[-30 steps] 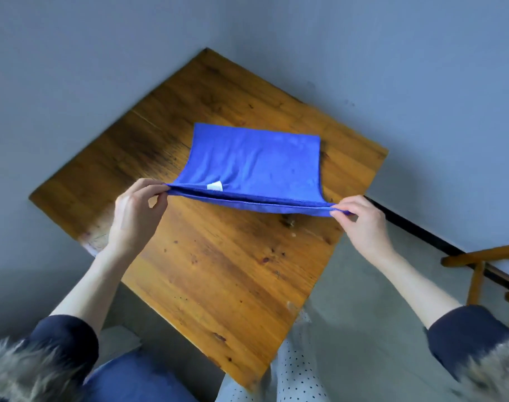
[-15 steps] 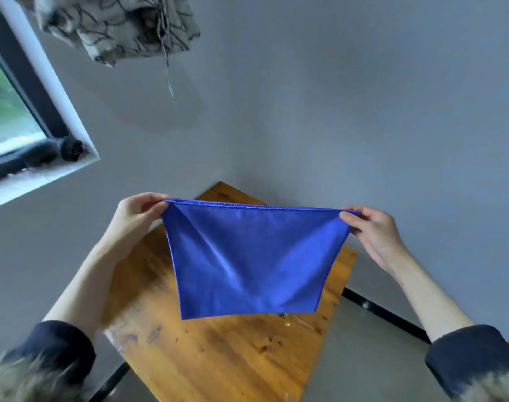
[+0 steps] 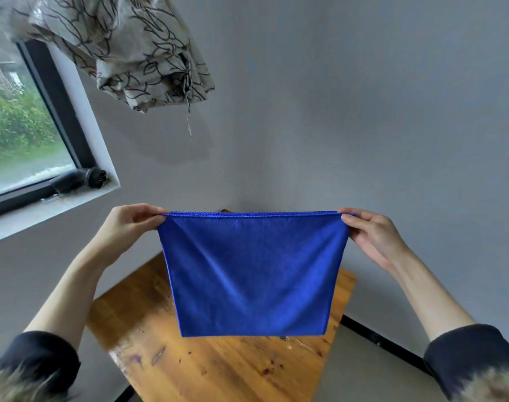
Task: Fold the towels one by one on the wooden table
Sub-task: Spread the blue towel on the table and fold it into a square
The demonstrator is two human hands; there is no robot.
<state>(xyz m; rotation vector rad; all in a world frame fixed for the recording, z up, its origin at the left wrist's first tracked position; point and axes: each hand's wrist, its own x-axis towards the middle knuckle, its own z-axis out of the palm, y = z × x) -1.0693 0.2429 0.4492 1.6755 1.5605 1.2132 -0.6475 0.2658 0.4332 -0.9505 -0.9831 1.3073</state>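
Above the wooden table: the blue towel [image 3: 251, 274] hung in the air, stretched flat between both hands, its lower edge clear of the tabletop.
Towel: its stitched top hem ran taut and nearly level from hand to hand; soft creases fanned down from the two upper corners.
Left hand [image 3: 128, 227]: it pinched the towel's upper left corner, thumb and fingers curled over the hem.
Right hand [image 3: 372, 236]: it pinched the upper right corner between thumb and fingers, the remaining fingers loosely bent beneath.
Sleeves: dark cuffs sat pushed up on both forearms, with pale fur trim blurred at the bottom corners.
Wooden table [image 3: 218, 369]: its scuffed, stained top stood in the corner of the grey walls, partly hidden behind the towel.
Window [image 3: 21, 132]: it sat at the left, with greenery outside and a dark brush-like object [image 3: 82, 179] lying on the sill.
Curtain [image 3: 125, 44]: patterned fabric hung bunched at upper left, a cord dangling from it.
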